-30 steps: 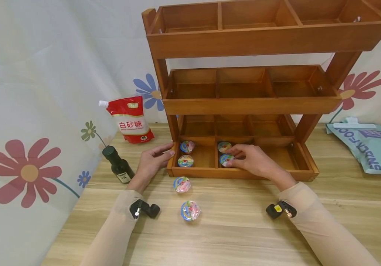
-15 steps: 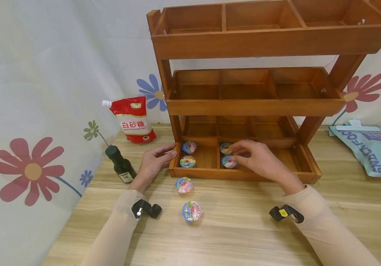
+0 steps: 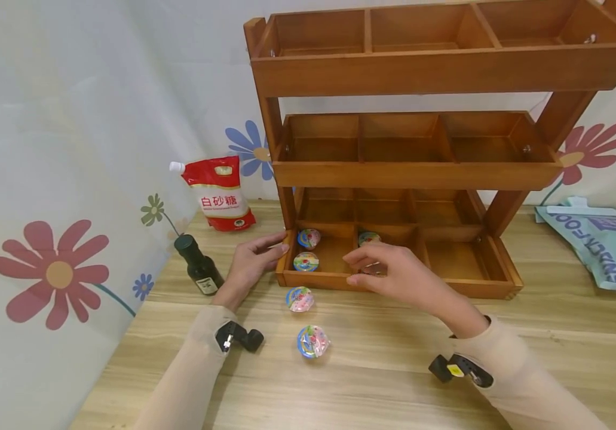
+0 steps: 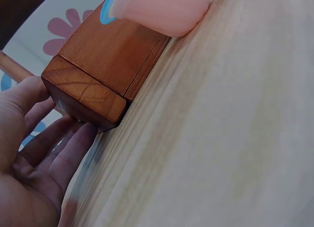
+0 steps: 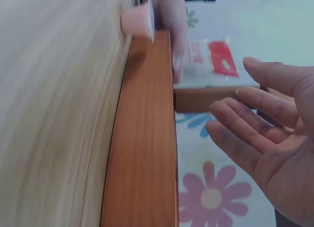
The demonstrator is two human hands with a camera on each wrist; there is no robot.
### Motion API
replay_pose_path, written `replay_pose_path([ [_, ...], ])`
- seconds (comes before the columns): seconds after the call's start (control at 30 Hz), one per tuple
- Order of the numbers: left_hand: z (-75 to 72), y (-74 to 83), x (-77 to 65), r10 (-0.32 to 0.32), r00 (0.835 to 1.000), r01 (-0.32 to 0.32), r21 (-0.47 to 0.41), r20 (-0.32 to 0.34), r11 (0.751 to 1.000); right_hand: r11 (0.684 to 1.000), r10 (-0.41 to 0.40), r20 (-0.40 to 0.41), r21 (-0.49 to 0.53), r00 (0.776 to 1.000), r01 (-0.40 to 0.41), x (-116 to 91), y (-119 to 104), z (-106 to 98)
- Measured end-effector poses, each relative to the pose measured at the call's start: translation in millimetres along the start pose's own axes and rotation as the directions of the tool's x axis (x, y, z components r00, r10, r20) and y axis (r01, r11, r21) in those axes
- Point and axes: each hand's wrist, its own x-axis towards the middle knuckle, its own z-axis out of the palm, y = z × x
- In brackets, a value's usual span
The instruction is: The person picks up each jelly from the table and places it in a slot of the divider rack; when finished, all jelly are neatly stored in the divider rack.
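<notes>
My left hand (image 3: 248,266) grips the left end of a wooden rack's bottom tray (image 3: 383,283). In the left wrist view its thumb and fingertips (image 4: 88,131) press the wood corner (image 4: 86,92). Two small foil-lidded cups (image 3: 306,261) sit in the tray's left compartment. Over the middle compartment hovers my right hand (image 3: 394,269), fingers spread and holding nothing. Behind it another lidded cup (image 3: 369,237) shows; one more under the fingers is mostly hidden. On the table before the rack lie two more lidded cups, one near the tray (image 3: 300,299) and one nearer me (image 3: 312,341).
Two upper tiers (image 3: 415,176) of the rack rise above the hands. At left stand a dark bottle (image 3: 198,266) and a red sugar pouch (image 3: 221,194). A teal snack bag (image 3: 590,242) lies at right. Wood-grain table (image 3: 383,370) extends in front.
The right hand has let go of the cup in the middle compartment and drawn back slightly toward me, its fingers parting. My left hand stays at the rack's end. The view has shifted slightly.
</notes>
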Motion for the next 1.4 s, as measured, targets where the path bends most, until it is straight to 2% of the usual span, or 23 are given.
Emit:
replay_pose_path([
  [0.17,0.2,0.0,-0.4,-0.004,1.0,0.004,-0.01,0.002,1.0,0.999,-0.04,0.049,-0.015,0.998,0.041,-0.9,-11.3,11.0],
  [0.3,0.2,1.2,-1.0,-0.004,1.0,0.004,-0.007,0.003,1.0,0.997,-0.074,0.1,0.036,0.992,0.071,-0.1,-16.4,19.4],
  [0.5,-0.1,0.5,0.5,0.0,1.0,0.0,0.003,0.005,1.0,0.994,-0.082,0.157,0.082,0.984,0.07,-0.5,-21.8,31.2],
  [0.77,-0.1,-0.1,1.0,0.006,1.0,-0.006,0.01,0.004,1.0,0.983,-0.178,0.16,0.07,0.971,0.169,-1.6,-20.9,44.8],
  [1.03,0.2,1.2,0.0,0.009,1.0,-0.008,-0.009,0.005,1.0,0.981,-0.138,0.22,0.164,0.966,0.103,-2.1,-19.7,51.3],
  [1.23,0.1,0.9,0.5,0.011,1.0,-0.011,-0.004,0.0,1.0,0.981,-0.104,0.276,0.186,0.956,0.053,-1.8,-15.4,57.5],
  [1.4,0.1,-0.5,0.9,0.009,1.0,-0.009,-0.001,0.003,1.0,0.988,-0.056,0.316,0.155,0.947,0.007,-2.6,-11.3,63.1],
])
